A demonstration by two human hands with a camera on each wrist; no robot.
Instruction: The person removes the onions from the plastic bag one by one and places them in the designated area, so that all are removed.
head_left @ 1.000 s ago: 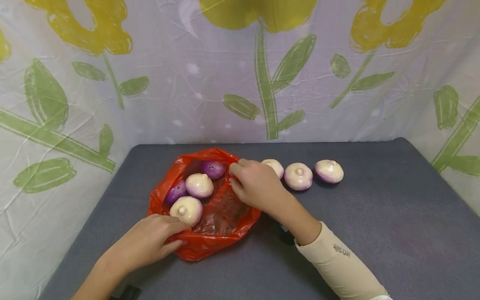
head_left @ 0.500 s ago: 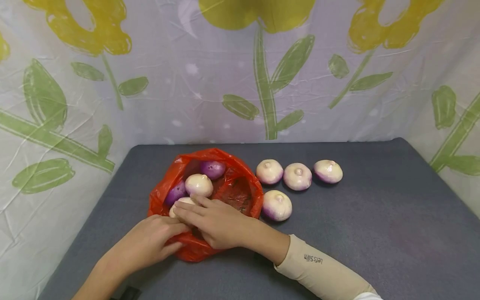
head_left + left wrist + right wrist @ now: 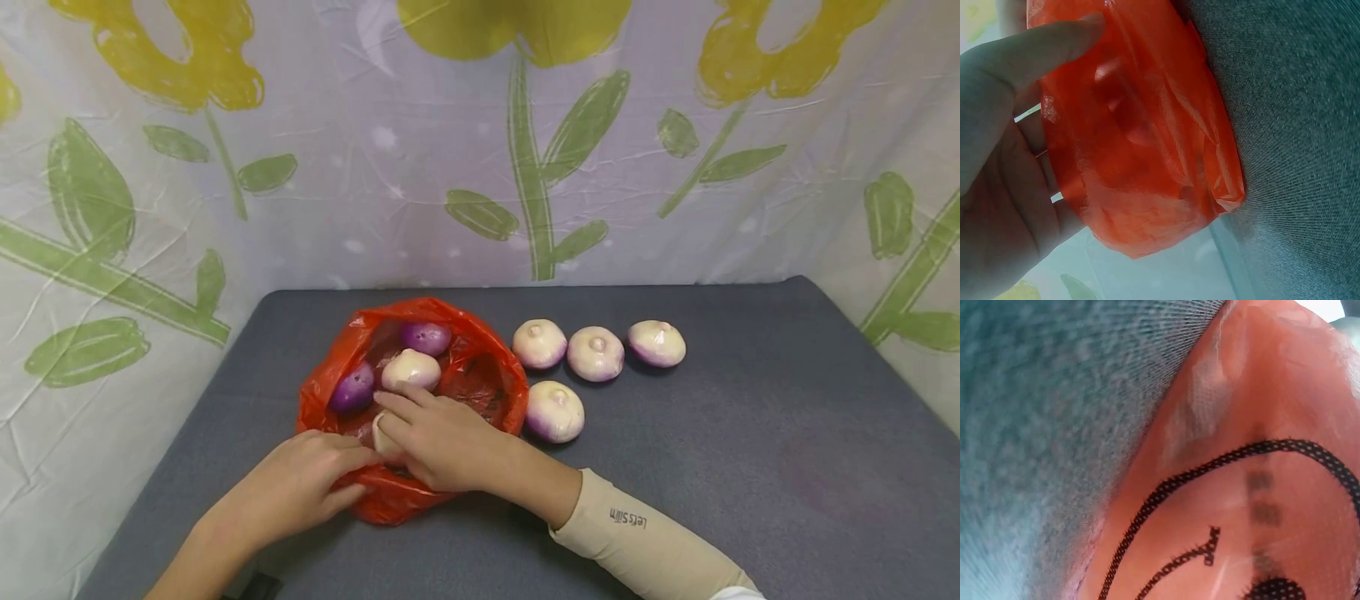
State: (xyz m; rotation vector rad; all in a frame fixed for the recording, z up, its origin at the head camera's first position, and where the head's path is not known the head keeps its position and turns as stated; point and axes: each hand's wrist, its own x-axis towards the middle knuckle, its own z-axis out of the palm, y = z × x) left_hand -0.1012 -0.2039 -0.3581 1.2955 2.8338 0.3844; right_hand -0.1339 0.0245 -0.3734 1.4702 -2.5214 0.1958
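My left hand [image 3: 315, 475] pinches the near-left rim of a red plastic bag [image 3: 397, 502]. In the left wrist view its thumb lies on the outside of the bag [image 3: 1141, 181], the fingers behind the rim. My right hand [image 3: 450, 442] reaches into the bag over the near rim, its fingers round a cream-and-purple onion [image 3: 384, 437] that they partly hide. Farther inside lie another pale onion [image 3: 411, 369], close to the fingertips, and two purple-side-up ones, a left onion [image 3: 352, 389] and a back onion [image 3: 427, 338]. The right wrist view shows only the bag's printed side [image 3: 1241, 506] and the cloth.
Right of the bag, several more onions sit on the dark grey tabletop [image 3: 712, 467]: a near onion [image 3: 555, 412] beside the bag, and a row behind it with a middle onion [image 3: 596, 353]. A flower-printed curtain [image 3: 360, 167] stands behind the table.
My right hand has left the bag's right rim and gone into the bag's near side. The near onion and the pale one behind it have shifted right. My left hand stays at the rim.
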